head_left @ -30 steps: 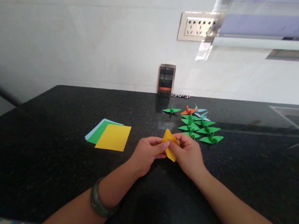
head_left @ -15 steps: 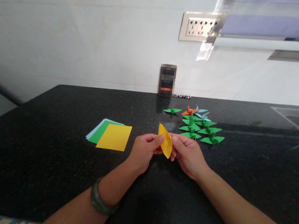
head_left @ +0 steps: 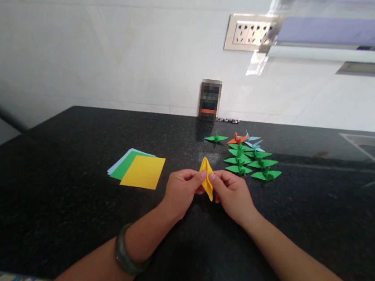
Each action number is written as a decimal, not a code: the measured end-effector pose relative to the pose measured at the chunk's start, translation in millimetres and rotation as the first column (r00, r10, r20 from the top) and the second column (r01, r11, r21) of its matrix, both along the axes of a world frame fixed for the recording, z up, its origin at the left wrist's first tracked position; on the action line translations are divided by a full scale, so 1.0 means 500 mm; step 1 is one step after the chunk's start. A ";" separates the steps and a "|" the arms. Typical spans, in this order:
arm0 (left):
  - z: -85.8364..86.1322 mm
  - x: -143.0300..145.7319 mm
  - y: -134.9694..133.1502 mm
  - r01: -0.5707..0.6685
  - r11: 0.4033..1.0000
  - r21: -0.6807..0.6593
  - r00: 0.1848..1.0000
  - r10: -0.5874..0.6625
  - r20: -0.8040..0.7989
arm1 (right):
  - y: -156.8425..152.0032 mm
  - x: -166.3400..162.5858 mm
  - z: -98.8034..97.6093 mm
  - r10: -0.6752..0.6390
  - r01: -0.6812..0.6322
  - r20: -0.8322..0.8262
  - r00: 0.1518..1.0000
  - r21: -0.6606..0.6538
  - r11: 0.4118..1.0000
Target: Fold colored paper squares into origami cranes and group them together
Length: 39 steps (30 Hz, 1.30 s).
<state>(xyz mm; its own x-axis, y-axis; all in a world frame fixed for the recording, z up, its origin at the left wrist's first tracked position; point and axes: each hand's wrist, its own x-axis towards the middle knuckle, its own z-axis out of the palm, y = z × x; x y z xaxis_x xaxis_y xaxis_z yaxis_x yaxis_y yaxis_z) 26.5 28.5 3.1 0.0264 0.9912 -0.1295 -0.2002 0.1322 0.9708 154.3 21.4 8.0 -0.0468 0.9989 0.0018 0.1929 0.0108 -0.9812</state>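
A folded piece of yellow origami paper (head_left: pixel 206 185) is held up over the black countertop, narrow and pointed at top and bottom. My left hand (head_left: pixel 182 189) pinches its left side, thumb on the near face. On the other side my right hand (head_left: pixel 234 191) grips it, with the thumb pressed against the fold. The fingers behind the paper are partly hidden. Left of my hands lie flat square sheets: a yellow sheet (head_left: pixel 143 172) on top, a green sheet (head_left: pixel 123 169) under it and a light blue sheet (head_left: pixel 120 162) at the bottom.
Several green paper cranes (head_left: pixel 266 174) stand in rows beyond my right hand, with an orange crane (head_left: pixel 237 139) and light blue cranes (head_left: pixel 255 146) behind. One green crane (head_left: pixel 216 138) sits apart. A phone-like object (head_left: pixel 209 100), blurred out, leans on the wall below a socket panel (head_left: pixel 250 33).
The yellow paper has turned and narrowed, its sides pressed closer together. My right thumb has moved left onto the fold. The sheets and cranes stay in place.
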 end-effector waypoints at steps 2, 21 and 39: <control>0.003 0.002 -0.002 0.011 1.000 0.002 1.000 -0.010 -0.008 | 0.000 0.001 -0.003 -0.015 0.014 0.049 0.999 0.036 0.999; 0.003 -0.012 0.006 0.128 0.990 0.060 0.987 -0.121 -0.107 | 0.008 0.024 0.011 0.190 -0.182 0.052 0.981 -0.119 0.976; 0.005 -0.004 0.000 0.175 0.985 -0.008 0.984 -0.175 -0.034 | 0.009 0.028 0.018 0.163 -0.156 0.063 0.985 -0.113 0.981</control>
